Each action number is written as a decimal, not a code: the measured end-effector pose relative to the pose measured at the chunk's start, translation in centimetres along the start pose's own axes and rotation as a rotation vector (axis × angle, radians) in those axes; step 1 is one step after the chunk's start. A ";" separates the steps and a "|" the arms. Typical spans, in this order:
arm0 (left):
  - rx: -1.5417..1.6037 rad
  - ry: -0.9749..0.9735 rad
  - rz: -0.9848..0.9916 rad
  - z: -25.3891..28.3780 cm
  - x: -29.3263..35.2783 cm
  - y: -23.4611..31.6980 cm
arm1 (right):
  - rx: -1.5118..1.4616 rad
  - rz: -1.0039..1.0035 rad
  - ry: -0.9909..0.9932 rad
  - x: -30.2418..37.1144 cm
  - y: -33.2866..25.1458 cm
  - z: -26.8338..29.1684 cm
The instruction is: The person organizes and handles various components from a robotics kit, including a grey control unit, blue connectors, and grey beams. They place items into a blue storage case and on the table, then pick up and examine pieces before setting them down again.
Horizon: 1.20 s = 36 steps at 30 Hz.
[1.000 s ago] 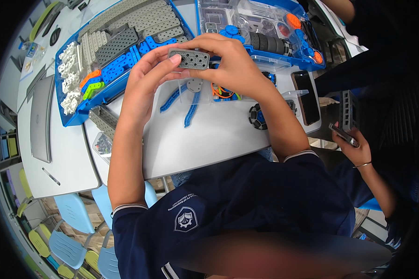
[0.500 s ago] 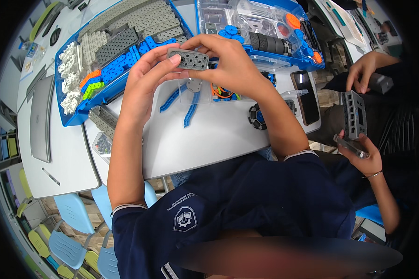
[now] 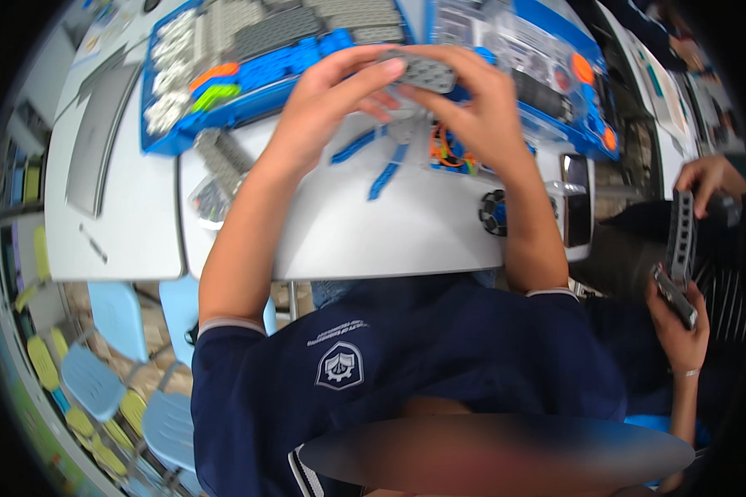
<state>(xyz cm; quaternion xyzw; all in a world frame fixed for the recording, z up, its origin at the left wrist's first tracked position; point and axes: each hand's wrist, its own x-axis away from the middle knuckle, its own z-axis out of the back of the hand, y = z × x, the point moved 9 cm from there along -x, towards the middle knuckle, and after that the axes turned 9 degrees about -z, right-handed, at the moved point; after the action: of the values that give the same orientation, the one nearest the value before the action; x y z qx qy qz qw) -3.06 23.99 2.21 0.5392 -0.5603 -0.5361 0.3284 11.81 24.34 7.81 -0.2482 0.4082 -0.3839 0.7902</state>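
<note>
Above the table, a grey plastic block with rows of holes (image 3: pixel 429 74) is held between both hands. My left hand (image 3: pixel 319 108) pinches its left end, thumb on the near face. At the other end, my right hand (image 3: pixel 491 108) grips it with the thumb below and fingers over the top. Below the hands lies a plier-like tool with two blue legs (image 3: pixel 387 170), its grey head partly hidden. Motion blurs the picture somewhat.
A blue tray of grey, white and coloured building parts (image 3: pixel 162 145) stands at the far left. Another blue tray (image 3: pixel 593 149) holds wheels and gears. Nearer are a black wheel (image 3: pixel 493 214), a phone (image 3: pixel 578 219) and a grey part (image 3: pixel 224 153). At right, a co-worker's hands hold a grey device (image 3: pixel 680 240).
The whole view has shifted, so the table and trays appear further right and higher. The block is still in both hands, tilted slightly differently. The co-worker's grey device has turned edge-on.
</note>
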 end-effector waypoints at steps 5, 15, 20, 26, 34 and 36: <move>-0.059 0.021 -0.095 -0.1 0.1 1.6 | -0.022 0.005 0.154 -0.4 -0.3 2.0; -0.255 0.409 -0.415 11.2 7.4 11.7 | 0.085 0.111 -0.085 6.1 -6.9 -0.4; -0.691 0.520 -0.363 15.4 15.6 12.2 | 0.087 0.088 -0.357 10.2 -6.8 -7.8; -1.108 0.375 -0.137 14.0 20.2 5.5 | 0.261 0.131 -0.297 12.1 -6.9 -11.9; -1.288 0.621 -0.133 14.4 21.7 3.7 | 0.330 0.159 -0.313 14.0 -7.2 -14.5; -1.438 0.668 -0.172 13.7 21.6 4.5 | 0.294 0.196 -0.244 14.4 -7.6 -13.4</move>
<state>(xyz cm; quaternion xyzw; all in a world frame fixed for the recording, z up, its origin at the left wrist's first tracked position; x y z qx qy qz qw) -21.55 6.02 -0.93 0.3686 0.0948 -0.5998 0.7038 2.87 7.17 -0.68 -0.1340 0.2714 -0.3276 0.8950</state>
